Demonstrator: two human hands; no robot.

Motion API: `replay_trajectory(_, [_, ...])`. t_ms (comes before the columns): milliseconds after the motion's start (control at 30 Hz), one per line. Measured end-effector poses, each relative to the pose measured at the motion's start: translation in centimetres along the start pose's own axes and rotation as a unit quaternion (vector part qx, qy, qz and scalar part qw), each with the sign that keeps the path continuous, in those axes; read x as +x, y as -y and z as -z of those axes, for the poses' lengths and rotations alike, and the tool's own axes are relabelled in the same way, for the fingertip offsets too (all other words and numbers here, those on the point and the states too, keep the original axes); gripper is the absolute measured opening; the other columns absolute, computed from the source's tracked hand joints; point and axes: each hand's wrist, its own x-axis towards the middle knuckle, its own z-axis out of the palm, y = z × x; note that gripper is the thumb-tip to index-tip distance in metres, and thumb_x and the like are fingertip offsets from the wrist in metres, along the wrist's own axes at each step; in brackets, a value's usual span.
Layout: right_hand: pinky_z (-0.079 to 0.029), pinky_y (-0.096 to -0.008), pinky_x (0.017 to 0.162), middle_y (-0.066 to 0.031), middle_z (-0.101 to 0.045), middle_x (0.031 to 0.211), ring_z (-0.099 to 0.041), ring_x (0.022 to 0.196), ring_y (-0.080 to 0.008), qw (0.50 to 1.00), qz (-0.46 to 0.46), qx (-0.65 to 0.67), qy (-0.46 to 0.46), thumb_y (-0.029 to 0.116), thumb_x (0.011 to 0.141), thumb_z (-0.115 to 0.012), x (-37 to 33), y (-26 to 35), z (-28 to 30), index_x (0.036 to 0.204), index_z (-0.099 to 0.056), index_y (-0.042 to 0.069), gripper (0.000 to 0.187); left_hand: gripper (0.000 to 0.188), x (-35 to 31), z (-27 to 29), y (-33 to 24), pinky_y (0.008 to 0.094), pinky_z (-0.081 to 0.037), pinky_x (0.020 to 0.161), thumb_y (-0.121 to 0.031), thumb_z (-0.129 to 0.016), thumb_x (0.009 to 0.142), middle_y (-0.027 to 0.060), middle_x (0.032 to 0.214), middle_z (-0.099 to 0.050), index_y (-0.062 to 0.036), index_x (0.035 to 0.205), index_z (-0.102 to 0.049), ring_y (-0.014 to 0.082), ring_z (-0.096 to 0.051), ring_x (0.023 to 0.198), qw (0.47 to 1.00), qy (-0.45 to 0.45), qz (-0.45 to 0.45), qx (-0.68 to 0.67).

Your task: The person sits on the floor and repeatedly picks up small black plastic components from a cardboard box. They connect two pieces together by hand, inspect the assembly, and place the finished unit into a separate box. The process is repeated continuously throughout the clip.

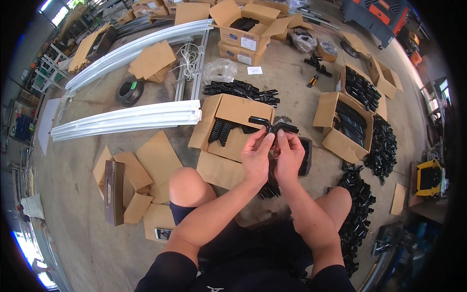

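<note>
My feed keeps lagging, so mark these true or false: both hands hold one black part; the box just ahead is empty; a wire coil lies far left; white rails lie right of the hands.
1. Both hands, left hand and right hand, hold one black part: true.
2. The box just ahead is empty: false, black parts lie inside.
3. A wire coil lies on the floor far left: true.
4. White rails lie right of the hands: false, they lie left.

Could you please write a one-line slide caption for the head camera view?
Seated on a concrete floor, left hand and right hand hold a black plastic bracket above an open cardboard box.
</note>
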Motion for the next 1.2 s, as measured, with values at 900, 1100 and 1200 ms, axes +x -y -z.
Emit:
replay_trajectory(900, [-0.040, -0.0220, 0.053, 0.0038, -0.061, 0.074, -0.051, 0.060, -0.0046, 0.993, 0.014, -0.108, 0.045, 0.022, 0.102, -0.070, 1.1, 0.5, 1.5, 0.099, -0.068, 0.005, 0.017, 0.031, 1.2, 0.8, -1.3, 0.0351, -0.058, 0.086, -0.008, -0.068, 0.099, 0.0114, 0.112, -0.073, -0.0021, 0.129, -0.061, 0.0207, -0.070, 0.099, 0.999, -0.029, 0.039, -0.023])
replay_trajectory(1100, [-0.045, -0.0229, 0.059, 0.0045, -0.062, 0.075, -0.054, 0.065, -0.0042, 0.977, 0.050, -0.197, 0.071, 0.023, 0.101, -0.069, 3.2, 1.8, 2.7, 0.100, -0.071, 0.000, 0.023, 0.028, 1.8, 1.6, -4.1, 0.0352, -0.056, 0.088, -0.014, -0.068, 0.101, 0.0159, 0.115, -0.072, -0.0038, 0.127, -0.062, 0.0234, -0.070, 0.098, 0.997, 0.046, 0.053, -0.022])
replay_trajectory(1200, [-0.046, -0.0278, 0.059, -0.0003, -0.064, 0.070, -0.055, 0.064, -0.0075, 0.919, 0.019, -0.375, 0.116, 0.026, 0.098, -0.071, 3.9, -0.7, 4.7, 0.092, -0.073, -0.002, 0.028, 0.033, 1.7, 2.3, -4.1, 0.0364, -0.056, 0.090, -0.016, -0.068, 0.101, 0.0182, 0.121, -0.070, -0.0049, 0.131, -0.060, 0.0239, -0.069, 0.102, 0.993, 0.055, 0.086, -0.057])
